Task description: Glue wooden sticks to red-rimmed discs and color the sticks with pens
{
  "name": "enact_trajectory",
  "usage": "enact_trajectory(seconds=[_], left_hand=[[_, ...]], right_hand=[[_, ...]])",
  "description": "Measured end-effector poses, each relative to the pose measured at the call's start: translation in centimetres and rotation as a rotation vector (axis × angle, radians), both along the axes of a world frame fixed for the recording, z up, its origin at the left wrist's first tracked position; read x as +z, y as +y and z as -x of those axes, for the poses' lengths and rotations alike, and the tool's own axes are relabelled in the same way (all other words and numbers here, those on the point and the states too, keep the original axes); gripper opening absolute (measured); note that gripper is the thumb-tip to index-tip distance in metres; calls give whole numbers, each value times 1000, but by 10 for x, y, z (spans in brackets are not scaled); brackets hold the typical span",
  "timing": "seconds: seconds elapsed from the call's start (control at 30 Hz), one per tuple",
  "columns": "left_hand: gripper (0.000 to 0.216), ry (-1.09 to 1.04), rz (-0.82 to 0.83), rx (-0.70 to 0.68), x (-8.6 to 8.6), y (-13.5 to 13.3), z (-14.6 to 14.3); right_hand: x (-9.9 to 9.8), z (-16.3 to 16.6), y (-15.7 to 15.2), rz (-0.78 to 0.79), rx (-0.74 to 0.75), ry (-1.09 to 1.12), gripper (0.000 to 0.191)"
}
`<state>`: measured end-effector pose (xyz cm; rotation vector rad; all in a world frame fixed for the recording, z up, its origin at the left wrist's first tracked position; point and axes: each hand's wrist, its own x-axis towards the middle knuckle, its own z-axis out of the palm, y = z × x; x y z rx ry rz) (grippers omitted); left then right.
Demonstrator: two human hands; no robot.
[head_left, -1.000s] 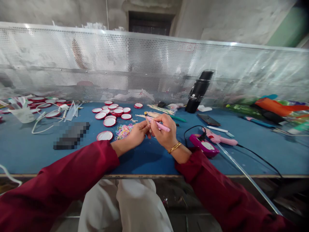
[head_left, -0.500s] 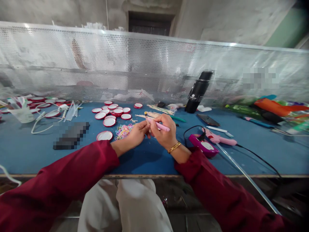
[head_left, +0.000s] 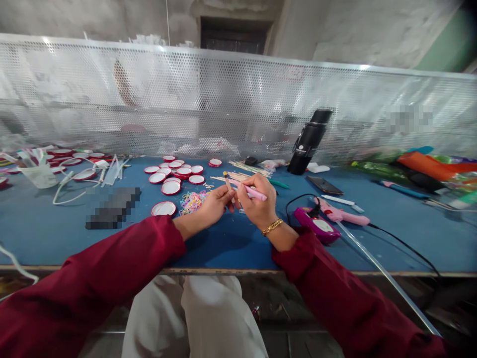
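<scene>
Pinched in the fingers of my left hand (head_left: 215, 205) is a thin wooden stick (head_left: 226, 179), upright, with a yellow and dark band near its top. My right hand (head_left: 261, 201) grips a pink pen (head_left: 258, 193) like a writing tool, its front end pointing left toward the stick. Whether the pen's tip touches the stick I cannot tell. Beside my left hand lies a heap of coloured rubber bands (head_left: 191, 202). Several loose wooden sticks (head_left: 238, 176) lie behind both hands.
Red-rimmed white lids (head_left: 171, 187) cluster at left centre, near a dark phone (head_left: 113, 209). On the right are a black bottle (head_left: 310, 143), a purple box (head_left: 318, 226) and a pink glue gun (head_left: 346, 216) with a cable. A perforated metal screen (head_left: 231, 99) closes the back.
The pen and my right hand have moved slightly right, away from the stick. More of the stick shows between my hands. The whole view has shifted a little.
</scene>
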<state>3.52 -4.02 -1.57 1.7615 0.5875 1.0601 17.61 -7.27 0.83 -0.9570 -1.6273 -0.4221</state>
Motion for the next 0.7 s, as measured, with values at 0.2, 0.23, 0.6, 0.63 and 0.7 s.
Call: enact_trajectory(seconds=[0.2,0.23,0.6,0.63,0.7], left_hand=[[36,5,20,31,2,-2,0],[35,4,17,26,2,-2,0],[32,-1,19,2,1,-1,0],[32,-8,19,3,1,-1,0],[33,-15,26,-1,1,-1,0]], right_hand=[[-1,1,-1,-7,57,-27,8],[-1,1,-1,-1,52,-27,8],[-1,1,0,17,44,-16,7],[-1,1,0,21,36,-11,8],[-1,0,0,19,19,10,8]])
